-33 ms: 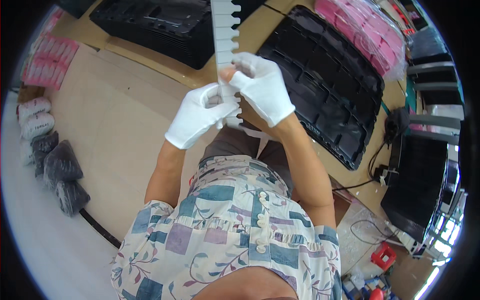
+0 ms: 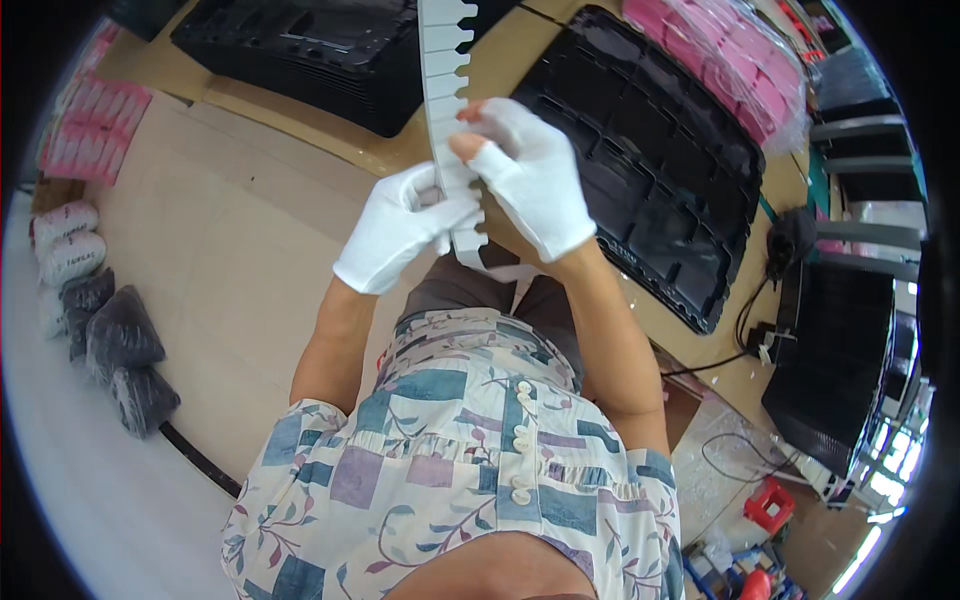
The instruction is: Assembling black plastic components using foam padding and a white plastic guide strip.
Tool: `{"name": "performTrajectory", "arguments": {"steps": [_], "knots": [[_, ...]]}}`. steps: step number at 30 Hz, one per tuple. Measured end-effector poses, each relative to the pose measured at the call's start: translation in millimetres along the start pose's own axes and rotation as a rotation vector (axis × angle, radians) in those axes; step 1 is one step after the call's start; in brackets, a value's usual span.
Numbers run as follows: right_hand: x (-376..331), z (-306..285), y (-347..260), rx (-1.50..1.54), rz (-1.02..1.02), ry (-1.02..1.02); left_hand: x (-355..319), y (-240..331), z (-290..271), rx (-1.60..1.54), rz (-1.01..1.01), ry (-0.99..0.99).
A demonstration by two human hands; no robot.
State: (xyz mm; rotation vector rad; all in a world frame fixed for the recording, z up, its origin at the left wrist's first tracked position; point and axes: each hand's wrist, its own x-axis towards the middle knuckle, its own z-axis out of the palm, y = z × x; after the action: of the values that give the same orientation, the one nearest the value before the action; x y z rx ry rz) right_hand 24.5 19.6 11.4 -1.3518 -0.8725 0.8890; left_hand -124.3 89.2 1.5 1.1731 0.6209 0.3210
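Observation:
A long pale grey-white strip [image 2: 441, 75], with crosswise lines and notched tabs along its right edge, runs from the top of the view down between my hands. In a white glove, my left hand [image 2: 400, 225] pinches the strip near its lower end. My right hand [image 2: 530, 170] wears a white glove that leaves the thumb and a fingertip bare. Those bare tips are apart from each other at the strip's right edge, and I see nothing between them. Below the hands the strip's lower end bends to the right, partly over my dark trousers.
A stack of black plastic trays [image 2: 300, 60] stands on the brown table [image 2: 270, 115]. To the right lies a black compartment tray [image 2: 650, 170], with pink trays [image 2: 725, 60] in clear wrap beyond. Dark wrapped bundles [image 2: 125, 335] lie at the left.
My right thumb and fingertip, close together at the strip before, have spread apart. The strip has shifted slightly left at its upper part. My left hand keeps its pinch.

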Motion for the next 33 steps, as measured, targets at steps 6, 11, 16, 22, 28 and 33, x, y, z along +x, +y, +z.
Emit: {"name": "performTrajectory", "arguments": {"steps": [6, 11, 16, 22, 28, 33], "knots": [[-69, -29, -1, -0.449, 0.022, 0.126, 15, -17, 23, -0.267, 0.094, 0.166], [-76, -34, -1, -0.328, 0.128, 0.181, 16, -18, 32, -0.066, 0.142, 0.099], [-77, -39, 5, -0.232, 0.072, 0.219, 15, -17, 38, 0.034, 0.132, 0.056], [-80, -37, 5, -0.318, 0.104, 0.238, 17, -28, 40, 0.059, 0.118, 0.04], [-72, -32, 17, -1.298, -0.845, 0.343, 20, -43, 60, 0.067, 0.279, 0.303], [-66, -41, -9, -1.166, -0.956, 0.088, 18, -30, 53, -0.292, 0.147, 0.227]]}}
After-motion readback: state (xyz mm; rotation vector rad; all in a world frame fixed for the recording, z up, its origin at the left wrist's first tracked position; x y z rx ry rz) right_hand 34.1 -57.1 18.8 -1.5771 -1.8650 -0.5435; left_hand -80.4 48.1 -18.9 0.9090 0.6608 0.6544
